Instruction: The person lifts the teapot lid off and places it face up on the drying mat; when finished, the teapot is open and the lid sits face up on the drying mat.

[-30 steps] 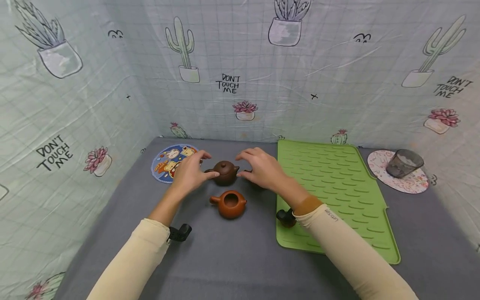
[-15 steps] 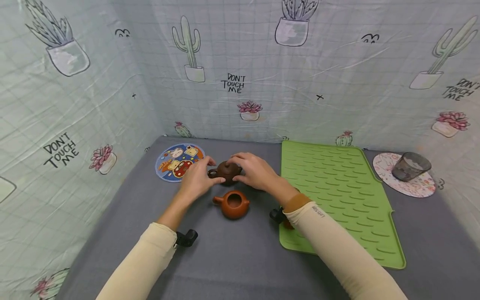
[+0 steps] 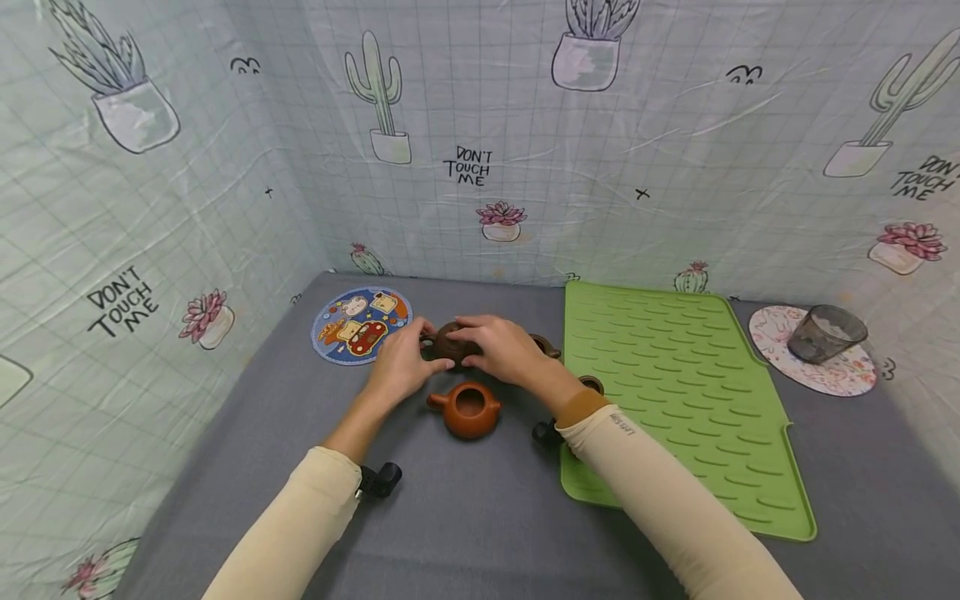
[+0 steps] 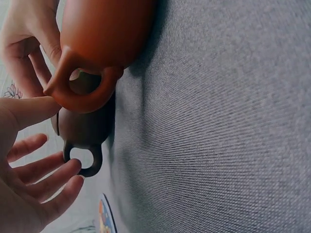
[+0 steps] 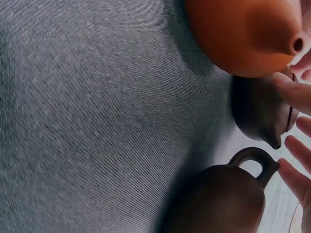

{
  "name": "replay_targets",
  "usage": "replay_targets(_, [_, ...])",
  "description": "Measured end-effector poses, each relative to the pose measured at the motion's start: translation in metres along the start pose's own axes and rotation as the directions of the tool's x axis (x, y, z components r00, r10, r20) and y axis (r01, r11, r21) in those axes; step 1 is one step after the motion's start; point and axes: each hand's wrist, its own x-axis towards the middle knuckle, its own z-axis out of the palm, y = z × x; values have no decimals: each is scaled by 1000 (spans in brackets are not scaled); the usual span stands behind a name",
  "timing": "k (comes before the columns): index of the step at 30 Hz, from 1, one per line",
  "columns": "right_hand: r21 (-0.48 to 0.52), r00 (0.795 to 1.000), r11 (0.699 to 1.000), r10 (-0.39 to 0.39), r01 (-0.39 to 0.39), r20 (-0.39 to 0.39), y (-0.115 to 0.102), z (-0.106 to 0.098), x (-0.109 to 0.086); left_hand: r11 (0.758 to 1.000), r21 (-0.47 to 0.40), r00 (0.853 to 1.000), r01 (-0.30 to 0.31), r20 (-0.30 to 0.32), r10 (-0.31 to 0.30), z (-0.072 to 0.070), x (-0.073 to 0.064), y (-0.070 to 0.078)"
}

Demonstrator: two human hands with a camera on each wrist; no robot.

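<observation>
A lidded dark brown teapot sits on the grey cloth between both hands. My left hand is at its handle side, thumb near the body. In the left wrist view, the left fingers are spread and loosely bent beside the teapot's handle. From the spout side, my right hand grips the teapot, fingers over the top and thumb on the near side, partly covering it. Closer to me stands a lidless orange-brown teapot, handle left and spout right, touched by neither hand.
Another dark brown pot lies partly behind the right hand. A small brown round piece shows by the right wrist, on the green ridged mat. A blue patterned coaster is at left; a smoky cup stands on a pink-white coaster.
Both hands have moved inward to the dark brown teapot; the right fingers now cover its spout and top. The orange-brown teapot has stayed in place. The head view has shifted slightly.
</observation>
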Motion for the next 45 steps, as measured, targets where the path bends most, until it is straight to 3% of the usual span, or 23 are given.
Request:
replay_targets(6, [-28, 1000, 1000, 2, -3, -25, -1, 6, 1, 1000, 5, 1000, 17, 2, -17, 1, 4, 0])
replay_targets(13, [26, 998, 1000, 16, -14, -64, -1, 10, 4, 998, -3, 998, 59, 15, -59, 3, 8, -2])
replay_targets(27, [144, 995, 989, 57, -45, -85, 1, 11, 3, 998, -40, 999, 38, 16, -37, 5, 6, -7])
replay_targets(33, [265, 990, 964, 59, -23, -131, 6, 9, 2, 997, -65, 999, 39, 15, -39, 4, 5, -7])
replay_targets(39, [401, 984, 915, 116, -52, -135, 10, 8, 2, 996, -89, 999, 29, 24, -27, 4, 5, -8])
replay_targets(45, [438, 978, 897, 145, -65, -152, 12, 7, 0, 996, -91, 999, 25, 26, -23, 4, 6, -8])
